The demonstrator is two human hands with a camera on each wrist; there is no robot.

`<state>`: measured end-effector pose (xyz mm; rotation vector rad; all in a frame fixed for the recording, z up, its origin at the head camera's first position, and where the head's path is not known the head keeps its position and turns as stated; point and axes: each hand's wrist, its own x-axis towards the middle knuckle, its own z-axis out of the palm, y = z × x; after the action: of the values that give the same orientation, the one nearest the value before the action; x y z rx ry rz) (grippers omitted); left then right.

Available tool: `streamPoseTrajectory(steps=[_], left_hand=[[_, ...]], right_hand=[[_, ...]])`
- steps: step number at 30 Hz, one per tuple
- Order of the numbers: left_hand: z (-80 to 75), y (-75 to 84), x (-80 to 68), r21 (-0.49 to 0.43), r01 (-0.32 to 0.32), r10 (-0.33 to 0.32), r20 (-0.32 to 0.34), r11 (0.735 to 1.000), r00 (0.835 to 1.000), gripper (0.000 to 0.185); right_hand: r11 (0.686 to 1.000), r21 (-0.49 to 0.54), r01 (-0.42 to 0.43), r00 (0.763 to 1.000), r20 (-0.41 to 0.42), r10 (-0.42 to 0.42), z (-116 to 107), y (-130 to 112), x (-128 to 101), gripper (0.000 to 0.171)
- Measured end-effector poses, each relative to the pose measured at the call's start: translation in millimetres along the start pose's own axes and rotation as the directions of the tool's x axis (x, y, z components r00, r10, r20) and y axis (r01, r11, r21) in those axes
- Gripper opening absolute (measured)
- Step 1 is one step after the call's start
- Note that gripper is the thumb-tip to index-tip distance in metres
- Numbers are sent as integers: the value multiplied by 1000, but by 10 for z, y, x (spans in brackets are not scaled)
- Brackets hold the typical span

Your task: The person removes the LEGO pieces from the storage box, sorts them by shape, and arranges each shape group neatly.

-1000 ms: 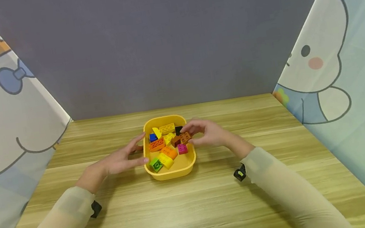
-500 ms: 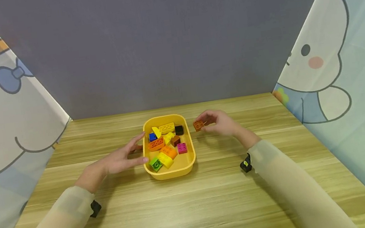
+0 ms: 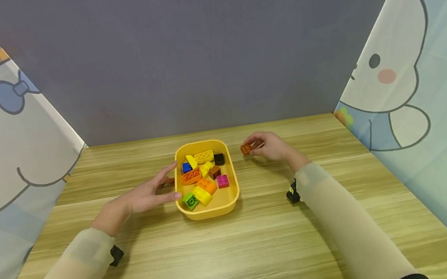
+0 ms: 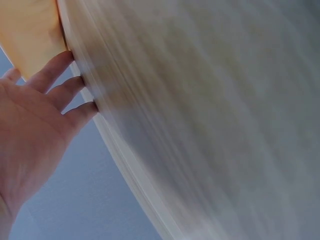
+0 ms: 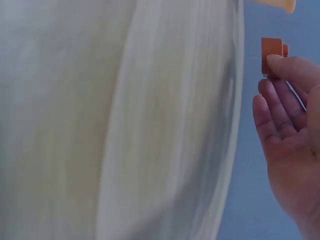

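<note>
Between thumb and fingers, my right hand (image 3: 270,146) pinches a small brown toy brick (image 3: 246,149) with studs, to the right of a yellow plastic bin (image 3: 210,214). The right wrist view has the brick (image 5: 270,50) at the thumb tip, the lower fingers loosely bent. My left hand (image 3: 146,196) lies along the bin's left side, thumb and fingers spread, fingertips right at its wall. In the left wrist view its fingers (image 4: 65,92) reach toward the bin (image 4: 35,35), palm showing.
Inside the bin lie several toy bricks, among them an orange brick (image 3: 191,177), a black brick (image 3: 219,159), a magenta brick (image 3: 222,181) and a green brick (image 3: 190,201). A wooden table (image 3: 224,263) lies beneath, with a dark grey panel (image 3: 202,52) behind.
My right hand has lifted the brown brick out of the bin and carried it right, past the rim, then slightly farther back. The left hand has stayed at the bin's side.
</note>
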<state>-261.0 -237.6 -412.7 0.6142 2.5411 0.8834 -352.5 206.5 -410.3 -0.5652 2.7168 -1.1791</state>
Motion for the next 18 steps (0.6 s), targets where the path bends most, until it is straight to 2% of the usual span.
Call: streamPoseTrajectory(steps=[9, 18], left_hand=[[-3, 12, -7, -3, -4, 4, 1, 1000, 1000, 101], [17, -13, 12, -11, 4, -4, -2, 1000, 1000, 102]], right_hand=[[997, 47, -68, 997, 33, 66, 56, 81, 120, 38], [993, 78, -87, 996, 41, 85, 107, 141, 172, 40]])
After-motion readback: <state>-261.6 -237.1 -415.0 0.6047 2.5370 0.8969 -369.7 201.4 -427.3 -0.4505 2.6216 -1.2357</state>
